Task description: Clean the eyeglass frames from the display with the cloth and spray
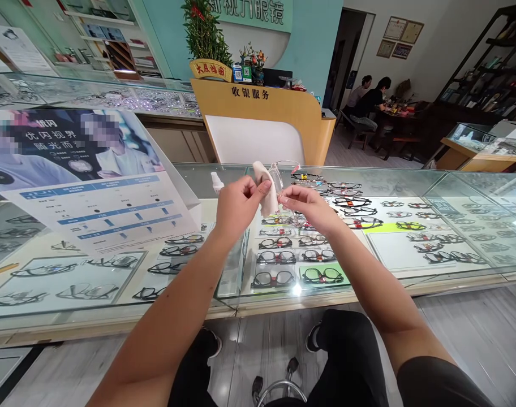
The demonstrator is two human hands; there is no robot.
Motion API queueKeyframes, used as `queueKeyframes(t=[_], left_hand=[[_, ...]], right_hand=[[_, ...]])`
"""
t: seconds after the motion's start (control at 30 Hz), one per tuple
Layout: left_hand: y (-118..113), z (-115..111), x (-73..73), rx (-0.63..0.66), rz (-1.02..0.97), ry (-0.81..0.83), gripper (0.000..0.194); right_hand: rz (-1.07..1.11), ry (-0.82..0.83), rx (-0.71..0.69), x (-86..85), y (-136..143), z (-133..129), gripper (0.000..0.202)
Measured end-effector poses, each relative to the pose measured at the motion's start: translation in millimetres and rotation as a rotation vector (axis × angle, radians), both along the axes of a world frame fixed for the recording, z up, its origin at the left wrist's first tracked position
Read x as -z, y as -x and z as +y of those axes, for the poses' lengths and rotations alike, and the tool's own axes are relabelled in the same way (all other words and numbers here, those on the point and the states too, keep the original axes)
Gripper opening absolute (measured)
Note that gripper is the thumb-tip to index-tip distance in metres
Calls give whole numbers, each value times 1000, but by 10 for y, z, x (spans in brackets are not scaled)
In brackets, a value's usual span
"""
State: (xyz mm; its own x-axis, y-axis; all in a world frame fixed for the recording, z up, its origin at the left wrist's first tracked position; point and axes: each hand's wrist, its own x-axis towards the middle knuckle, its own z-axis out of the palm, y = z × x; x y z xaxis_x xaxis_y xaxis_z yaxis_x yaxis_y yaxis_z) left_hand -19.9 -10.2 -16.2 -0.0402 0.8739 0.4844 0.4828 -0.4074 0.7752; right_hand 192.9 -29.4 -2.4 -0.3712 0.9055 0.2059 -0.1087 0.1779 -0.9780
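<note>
My left hand [237, 202] pinches a pale cleaning cloth [264, 175] between thumb and fingers. The cloth is folded against a pair of clear-framed eyeglasses [288, 163], held up above the glass counter. With thumb and fingertips closed, my right hand [309, 207] grips the eyeglasses from the other side, near the middle of the frame. Part of the frame is hidden behind the cloth and my fingers. Just beyond my left hand, a small white bottle [216, 182] stands on the counter.
The glass display counter [236, 302] holds rows of eyeglasses under its top. A large printed card [114, 203] stands on its left part. Behind are a yellow cashier desk [258, 102] and a plant [205, 34]. Two people [370, 104] sit at a table at the back right.
</note>
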Motion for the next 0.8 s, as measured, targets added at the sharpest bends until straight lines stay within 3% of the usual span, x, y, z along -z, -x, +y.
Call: queueKeyframes(t=[0.17, 0.43, 0.8], left_hand=[[10, 89, 43, 228, -154, 137, 55], [-6, 206, 75, 402, -410, 146, 60], [-9, 279, 96, 298, -358, -66, 71]], right_hand=[[-19, 1, -15, 17, 0, 17, 48], [-4, 35, 3, 62, 1, 36, 39], [-2, 55, 8, 81, -6, 42, 39]])
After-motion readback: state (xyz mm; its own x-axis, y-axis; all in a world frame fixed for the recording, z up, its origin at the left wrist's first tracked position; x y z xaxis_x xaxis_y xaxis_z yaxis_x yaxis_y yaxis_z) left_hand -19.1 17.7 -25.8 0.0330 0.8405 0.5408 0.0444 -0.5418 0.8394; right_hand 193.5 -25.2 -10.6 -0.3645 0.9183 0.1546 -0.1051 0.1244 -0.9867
